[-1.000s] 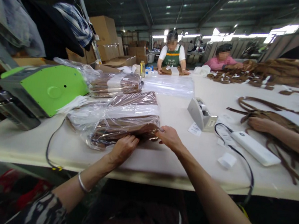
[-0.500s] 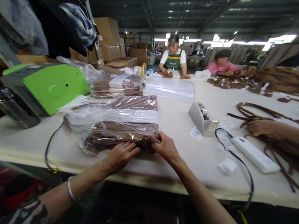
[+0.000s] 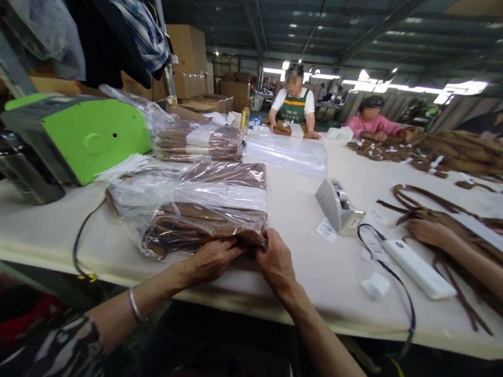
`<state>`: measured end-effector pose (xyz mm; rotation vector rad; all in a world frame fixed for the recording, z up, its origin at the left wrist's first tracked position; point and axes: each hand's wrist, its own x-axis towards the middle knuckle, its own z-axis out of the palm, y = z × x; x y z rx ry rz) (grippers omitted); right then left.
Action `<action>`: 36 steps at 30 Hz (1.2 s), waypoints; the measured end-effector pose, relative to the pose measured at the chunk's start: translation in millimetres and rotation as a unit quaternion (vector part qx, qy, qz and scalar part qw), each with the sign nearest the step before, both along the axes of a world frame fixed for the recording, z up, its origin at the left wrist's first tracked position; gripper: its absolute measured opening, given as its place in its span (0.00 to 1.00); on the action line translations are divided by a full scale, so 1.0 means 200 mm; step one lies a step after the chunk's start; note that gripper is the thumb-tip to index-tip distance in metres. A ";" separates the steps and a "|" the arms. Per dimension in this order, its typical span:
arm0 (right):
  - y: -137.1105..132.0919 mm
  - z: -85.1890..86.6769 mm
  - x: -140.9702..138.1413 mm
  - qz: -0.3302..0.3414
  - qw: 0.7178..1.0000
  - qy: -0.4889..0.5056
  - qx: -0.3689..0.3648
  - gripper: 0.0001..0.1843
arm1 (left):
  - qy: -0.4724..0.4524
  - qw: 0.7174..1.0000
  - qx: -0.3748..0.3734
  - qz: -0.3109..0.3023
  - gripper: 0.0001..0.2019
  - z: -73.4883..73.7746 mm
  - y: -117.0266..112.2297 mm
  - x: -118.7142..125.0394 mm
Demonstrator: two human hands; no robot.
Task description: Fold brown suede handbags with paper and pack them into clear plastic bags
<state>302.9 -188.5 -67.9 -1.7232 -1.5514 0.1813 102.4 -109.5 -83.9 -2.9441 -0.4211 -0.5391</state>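
A stack of brown goods in clear plastic bags [image 3: 211,208] lies on the white table [image 3: 306,265] in front of me. My left hand [image 3: 210,259] presses on the near edge of the bottom bag, fingers bent over the plastic. My right hand [image 3: 275,259] grips the bag's near right corner, fingers curled onto it. The two hands nearly touch at the bag's open end.
A green machine [image 3: 76,134] stands at the left, with a second bagged pile [image 3: 197,140] behind the stack. A tape dispenser [image 3: 339,206], a white power bank [image 3: 418,268] with black cable and paper tags lie to the right. A co-worker's hand [image 3: 427,232] rests on brown straps [image 3: 476,220]. Other people work at the far end.
Both hands have closed in on the near right corner of the bag and now sit closer together. The camera view has tilted slightly.
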 end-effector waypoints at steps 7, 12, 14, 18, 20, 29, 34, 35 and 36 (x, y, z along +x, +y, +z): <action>-0.06 0.05 0.04 0.098 0.981 0.160 -0.050 0.12 | 0.010 0.995 0.070 0.068 0.16 0.00 -0.06 0.07; -0.13 0.05 0.11 0.141 0.951 0.267 -0.068 0.20 | -0.068 0.996 0.032 0.050 0.14 -0.01 -0.12 0.13; -0.13 0.01 0.10 0.138 0.962 0.229 -0.049 0.16 | -0.089 0.994 -0.022 0.057 0.19 -0.03 -0.13 0.12; -0.10 -0.07 0.07 0.169 0.981 0.091 0.035 0.11 | -0.089 0.991 -0.077 0.061 0.21 -0.06 -0.15 0.05; -0.08 -0.10 0.07 0.181 0.981 0.048 0.054 0.13 | -0.075 0.995 -0.056 0.029 0.20 -0.03 -0.17 0.00; -0.07 -0.04 0.12 0.153 0.966 0.202 -0.053 0.09 | -0.140 0.981 0.085 0.104 0.18 0.30 -0.19 0.08; -0.05 -0.01 0.11 0.022 0.931 0.324 -0.166 0.10 | -0.078 0.986 0.059 0.137 0.02 0.24 -0.09 0.21; -0.04 -0.01 0.11 0.008 0.920 0.345 -0.185 0.15 | -0.078 0.986 0.070 0.131 0.02 0.22 -0.09 0.22; -0.03 -0.01 0.11 -0.002 0.914 0.351 -0.203 0.19 | -0.078 0.986 0.080 0.123 0.02 0.20 -0.09 0.22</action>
